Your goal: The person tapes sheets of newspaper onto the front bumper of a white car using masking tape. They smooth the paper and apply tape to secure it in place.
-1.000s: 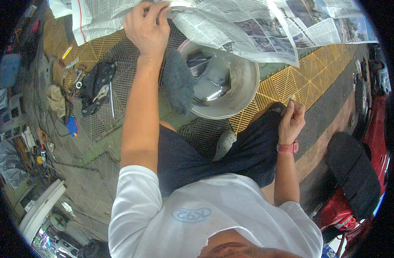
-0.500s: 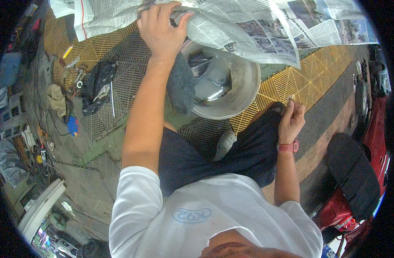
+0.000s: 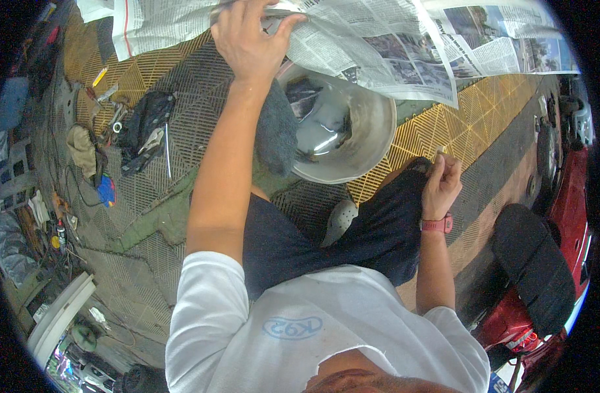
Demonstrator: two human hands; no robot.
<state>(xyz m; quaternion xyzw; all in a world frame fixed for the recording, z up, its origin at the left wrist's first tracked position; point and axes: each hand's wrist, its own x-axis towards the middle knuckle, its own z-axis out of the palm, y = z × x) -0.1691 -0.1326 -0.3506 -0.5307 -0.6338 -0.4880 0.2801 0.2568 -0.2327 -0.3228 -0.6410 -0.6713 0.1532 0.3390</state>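
My left hand reaches to the top of the view and lies on the spread newspaper. Its thumb stands apart from the fingers, whose tips are partly cut off by the edge. Below the paper is a wide metal basin with dark, shiny liquid in it; a dark grey cloth hangs over its left rim. My right hand, with a red watch on the wrist, is raised by my right knee. Thumb and fingers pinch a tiny greyish piece too small to name.
Yellow and dark slatted floor tiles lie around the basin. On the left are wrenches, a black cloth or bag, a thin metal rod and a tan glove-like item. A red vehicle stands at the right.
My left hand has slid slightly up over the newspaper, its thumb stretching farther right. My right hand stays pinched, barely shifted.
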